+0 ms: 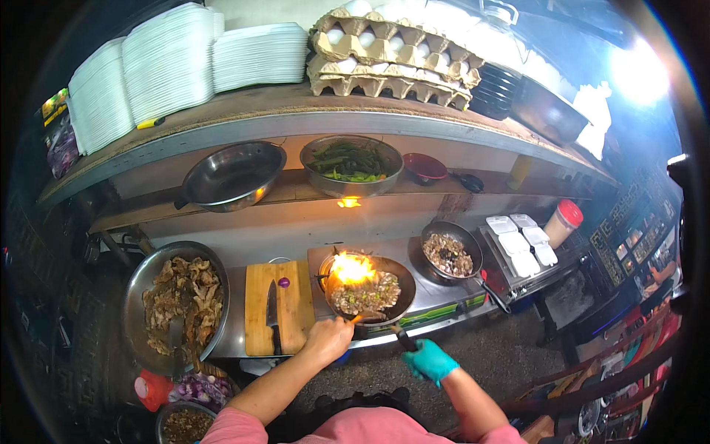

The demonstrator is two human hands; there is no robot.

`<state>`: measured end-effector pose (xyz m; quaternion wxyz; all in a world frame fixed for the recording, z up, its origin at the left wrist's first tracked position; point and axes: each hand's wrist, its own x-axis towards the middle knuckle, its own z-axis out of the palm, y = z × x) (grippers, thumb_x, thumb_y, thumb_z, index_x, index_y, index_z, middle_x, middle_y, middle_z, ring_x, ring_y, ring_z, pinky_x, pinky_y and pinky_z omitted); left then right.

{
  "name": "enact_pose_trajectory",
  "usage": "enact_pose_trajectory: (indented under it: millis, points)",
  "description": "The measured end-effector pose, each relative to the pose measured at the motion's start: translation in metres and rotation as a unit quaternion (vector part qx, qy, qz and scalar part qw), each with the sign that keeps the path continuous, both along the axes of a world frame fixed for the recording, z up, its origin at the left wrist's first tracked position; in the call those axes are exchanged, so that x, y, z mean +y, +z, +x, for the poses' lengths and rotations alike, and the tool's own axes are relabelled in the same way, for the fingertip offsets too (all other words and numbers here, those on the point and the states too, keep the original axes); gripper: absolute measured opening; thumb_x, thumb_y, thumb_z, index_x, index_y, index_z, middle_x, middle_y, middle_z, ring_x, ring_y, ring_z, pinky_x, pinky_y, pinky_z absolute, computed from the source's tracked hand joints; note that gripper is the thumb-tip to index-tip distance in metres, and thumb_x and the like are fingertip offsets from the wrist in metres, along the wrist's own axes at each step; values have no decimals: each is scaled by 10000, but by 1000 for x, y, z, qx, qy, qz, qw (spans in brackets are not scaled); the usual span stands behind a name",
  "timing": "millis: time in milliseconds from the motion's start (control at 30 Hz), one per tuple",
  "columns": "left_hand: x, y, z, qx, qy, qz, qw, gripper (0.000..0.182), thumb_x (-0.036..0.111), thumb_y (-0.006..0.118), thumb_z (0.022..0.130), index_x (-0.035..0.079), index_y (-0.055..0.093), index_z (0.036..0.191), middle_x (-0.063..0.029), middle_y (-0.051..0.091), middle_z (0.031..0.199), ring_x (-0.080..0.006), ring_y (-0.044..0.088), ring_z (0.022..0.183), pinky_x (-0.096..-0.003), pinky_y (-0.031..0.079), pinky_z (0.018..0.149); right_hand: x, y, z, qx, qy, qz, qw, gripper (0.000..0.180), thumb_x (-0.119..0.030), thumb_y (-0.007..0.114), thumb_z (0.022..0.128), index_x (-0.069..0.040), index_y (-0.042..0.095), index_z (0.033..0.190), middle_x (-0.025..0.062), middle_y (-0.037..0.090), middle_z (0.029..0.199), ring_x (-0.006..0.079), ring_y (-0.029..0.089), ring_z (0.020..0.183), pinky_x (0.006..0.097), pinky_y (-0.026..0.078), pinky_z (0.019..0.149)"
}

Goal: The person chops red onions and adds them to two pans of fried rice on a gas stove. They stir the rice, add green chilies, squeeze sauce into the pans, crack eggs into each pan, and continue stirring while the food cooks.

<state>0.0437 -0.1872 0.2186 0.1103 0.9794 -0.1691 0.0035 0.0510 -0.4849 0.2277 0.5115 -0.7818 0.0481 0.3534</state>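
Observation:
A frying pan [407, 286] with chopped meat and green bits [369, 294] sits over a stove, and tall orange flames [352, 268] rise from its left side. My bare left hand [330, 338] grips the handle of a wooden spatula [367, 316], whose end reaches the near side of the food. In a teal glove, my right hand [430, 362] is closed around the black pan handle [406, 339]. Left of the pan, a kitchen knife [272, 305] and a purple onion piece [284, 282] lie on a wooden cutting board [255, 327].
A second frying pan [478, 252] with chopped meat stands right, beside white foam containers [513, 243] and a red-lidded jar [568, 213]. A large metal bowl [133, 299] of cooked meat is left. Above, shelves hold a bowl of green peppers [352, 161], egg trays [388, 83] and stacked foam boxes [166, 61].

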Motion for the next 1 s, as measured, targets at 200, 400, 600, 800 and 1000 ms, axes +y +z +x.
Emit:
enact_pose_trajectory:
  millis: [200,400,600,800,1000]
  points:
    - [-9,24,35,-81,72,19,994,196,84,550,910,-21,683,1010,-232,711,865,-372,747,764,-473,608,649,69,10,76,-107,4,-47,993,214,-187,669,891,2,621,802,55,578,574,163,520,427,340,392,398]
    - [-5,14,11,-14,51,42,998,214,90,562,910,-38,661,1051,-237,705,898,-380,748,764,-488,610,648,47,-22,17,-45,-47,-11,998,242,-254,669,952,-38,600,1034,31,578,656,125,528,472,299,408,417]
    - [-5,8,25,-23,102,22,994,217,72,567,904,-54,671,1047,-234,721,939,-380,756,806,-459,623,679,62,-66,49,-47,-32,0,998,187,-231,672,939,-56,608,939,30,575,644,120,525,469,291,398,420]
    - [-22,-68,27,-77,207,-84,972,470,37,505,927,-87,483,1380,-288,644,1051,-419,728,764,-521,600,649,56,-143,82,70,-74,262,960,528,-599,533,1009,-78,621,1004,82,649,724,238,640,546,375,556,517]
    - [-25,-135,-4,-25,304,-181,935,395,128,484,1017,-70,478,1358,-314,643,1063,-497,691,849,-588,573,766,59,-245,113,346,-41,122,929,923,-886,444,859,-22,644,1116,135,685,840,334,659,619,486,563,537]
